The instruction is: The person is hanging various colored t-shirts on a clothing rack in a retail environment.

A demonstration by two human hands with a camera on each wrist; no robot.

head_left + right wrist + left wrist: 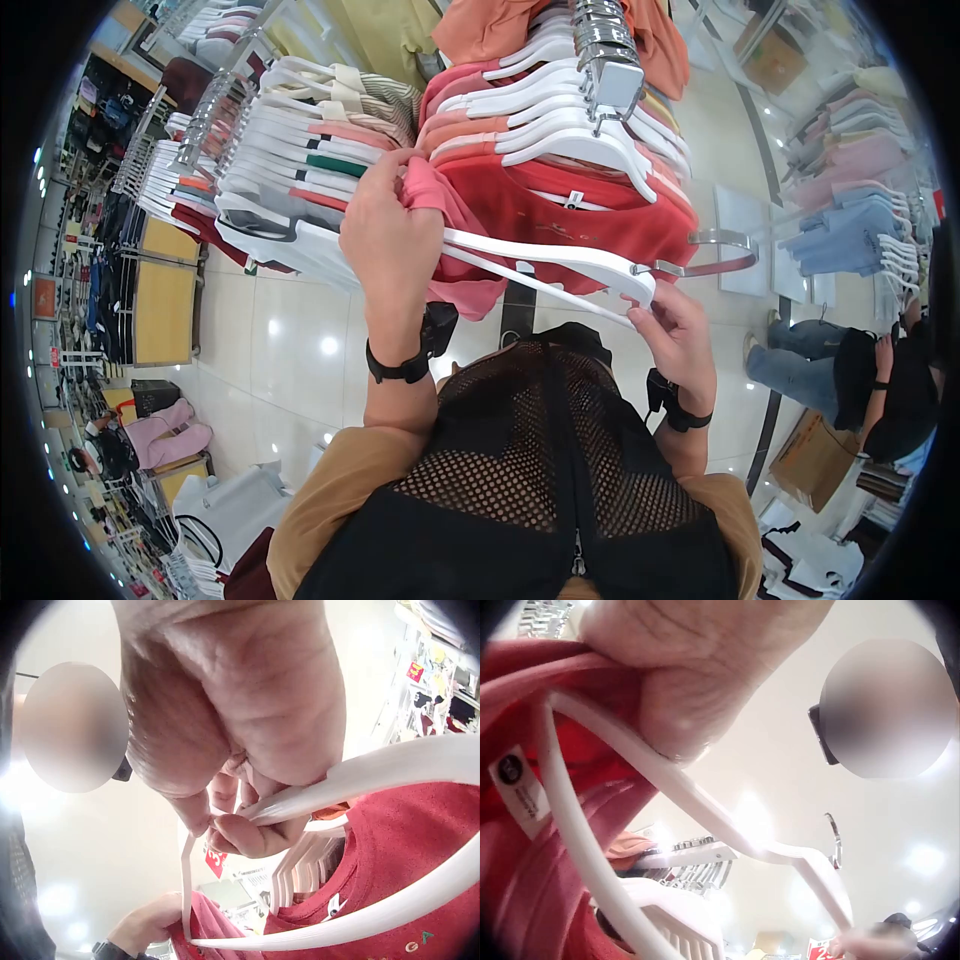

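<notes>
My left hand (390, 235) grips a pink garment (468, 292) together with the left end of a white hanger (560, 256). In the left wrist view the garment's neck opening, with a white label (519, 787) inside, surrounds that hanger end. My right hand (678, 335) pinches the hanger's other end between thumb and fingers, seen close up in the right wrist view, where the bare hanger arm (390, 776) crosses the frame. The metal hook (735, 252) points to the right. Right behind the hanger hangs a red shirt (600, 235) with small lettering.
A rail holds several tops on white hangers (560, 100) in front of me. Another row of hung clothes (290, 170) stands to the left. Blue tops (835, 240) hang at right, near another person (870, 380) and a cardboard box (815, 460). Beneath is a shiny tiled floor (285, 330).
</notes>
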